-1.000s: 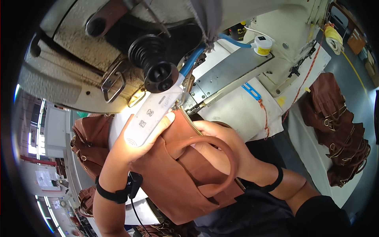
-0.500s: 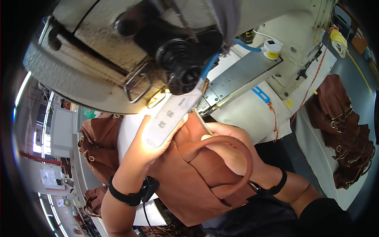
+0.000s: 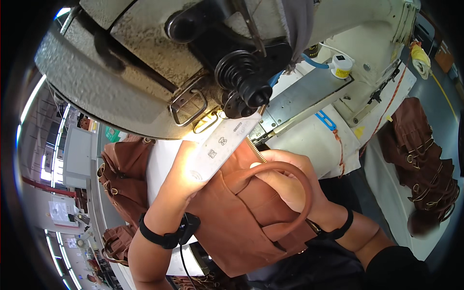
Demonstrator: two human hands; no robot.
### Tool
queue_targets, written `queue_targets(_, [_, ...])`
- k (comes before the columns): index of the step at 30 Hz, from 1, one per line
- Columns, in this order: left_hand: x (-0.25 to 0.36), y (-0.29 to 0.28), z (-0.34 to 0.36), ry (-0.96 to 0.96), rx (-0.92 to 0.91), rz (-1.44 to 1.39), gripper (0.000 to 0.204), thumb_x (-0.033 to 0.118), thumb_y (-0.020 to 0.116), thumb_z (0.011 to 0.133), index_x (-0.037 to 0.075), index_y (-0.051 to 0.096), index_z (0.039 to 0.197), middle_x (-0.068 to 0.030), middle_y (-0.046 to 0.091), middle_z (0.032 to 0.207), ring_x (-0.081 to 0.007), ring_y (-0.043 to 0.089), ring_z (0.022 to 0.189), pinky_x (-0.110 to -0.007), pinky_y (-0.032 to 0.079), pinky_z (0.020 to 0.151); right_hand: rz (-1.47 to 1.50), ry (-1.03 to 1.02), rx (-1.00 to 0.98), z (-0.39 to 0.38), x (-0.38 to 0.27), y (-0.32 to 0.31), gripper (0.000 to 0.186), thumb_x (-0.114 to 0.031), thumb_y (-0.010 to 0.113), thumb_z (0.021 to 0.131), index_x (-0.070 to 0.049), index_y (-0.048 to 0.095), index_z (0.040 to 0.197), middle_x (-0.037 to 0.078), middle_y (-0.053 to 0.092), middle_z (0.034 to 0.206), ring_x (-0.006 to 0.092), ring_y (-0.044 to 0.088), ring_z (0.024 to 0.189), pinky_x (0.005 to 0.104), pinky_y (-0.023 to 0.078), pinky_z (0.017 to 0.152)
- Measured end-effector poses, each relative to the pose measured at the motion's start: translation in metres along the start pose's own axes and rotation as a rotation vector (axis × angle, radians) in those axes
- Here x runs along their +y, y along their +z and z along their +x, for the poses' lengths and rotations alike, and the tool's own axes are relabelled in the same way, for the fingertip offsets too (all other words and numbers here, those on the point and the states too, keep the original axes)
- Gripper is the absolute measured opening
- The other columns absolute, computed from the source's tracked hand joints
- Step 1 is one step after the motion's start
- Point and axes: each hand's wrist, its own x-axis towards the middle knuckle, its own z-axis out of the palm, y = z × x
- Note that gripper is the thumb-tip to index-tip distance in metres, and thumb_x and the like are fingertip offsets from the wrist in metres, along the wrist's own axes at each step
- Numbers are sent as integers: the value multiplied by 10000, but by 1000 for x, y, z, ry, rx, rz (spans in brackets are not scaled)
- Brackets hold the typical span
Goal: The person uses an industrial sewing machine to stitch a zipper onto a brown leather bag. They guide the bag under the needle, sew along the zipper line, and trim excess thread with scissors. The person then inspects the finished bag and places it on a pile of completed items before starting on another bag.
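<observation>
A brown leather bag lies at the sewing machine, its brass zipper edge beside the needle area and metal bed. My left hand is at the bag's upper left in the machine lamp's light; a white plate-like piece hides its fingers. My right hand is closed on the bag along the zipper, inside the looped handle, thumb bent over the leather. The needle is hidden behind the black machine parts and white piece.
Piles of brown bags stand at left and right. A small white container, a blue slotted tool on an orange cord and a rolled pale cloth are around the machine. A small, distant person shows lower left.
The whole view has shifted, so machine, bag and hands sit further right in the picture. My left thumb, visible on the leather a second ago, is now covered by the white piece.
</observation>
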Motion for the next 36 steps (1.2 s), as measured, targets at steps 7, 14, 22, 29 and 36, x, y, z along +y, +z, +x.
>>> queue_targets(7, [1, 3, 1, 88, -9, -102, 159, 108, 751, 955, 18, 718, 1082, 2, 698, 998, -92, 621, 944, -267, 493, 849, -44, 79, 37, -27, -23, 0, 166, -149, 703, 1019, 15, 717, 1000, -49, 630, 792, 22, 523, 746, 225, 406, 647])
queue_targets(14, [8, 5, 0, 3, 26, -79, 223, 93, 755, 952, 9, 714, 1154, -17, 708, 1051, -105, 637, 993, -278, 509, 890, -83, 160, 55, -44, -6, -12, 235, -197, 766, 999, 3, 706, 892, -64, 595, 713, 12, 498, 672, 236, 411, 563])
queue_targets(22, [-12, -17, 13, -17, -51, -168, 414, 79, 701, 973, 0, 650, 1376, -71, 703, 1310, -127, 654, 1150, -294, 515, 987, -88, 129, 74, -24, -2, -8, 202, -159, 770, 987, 10, 710, 895, -63, 554, 705, 22, 461, 649, 243, 386, 569])
queue_targets(29, [-37, -33, 52, -88, -131, 100, 404, 32, 679, 954, -11, 668, 1356, -84, 725, 1250, -157, 660, 1115, -306, 516, 994, -82, 35, 108, -9, 2, 1, 253, -128, 723, 998, -35, 675, 768, -112, 474, 654, -5, 378, 599, 239, 257, 524])
queue_targets(36, [-35, -44, 53, -100, -263, -235, 323, 122, 765, 944, -66, 733, 1204, -92, 751, 1207, -149, 672, 1091, -282, 491, 1025, -151, 49, 95, -11, 4, -2, 183, -138, 750, 994, -5, 711, 874, -80, 573, 716, -4, 449, 637, 224, 347, 548])
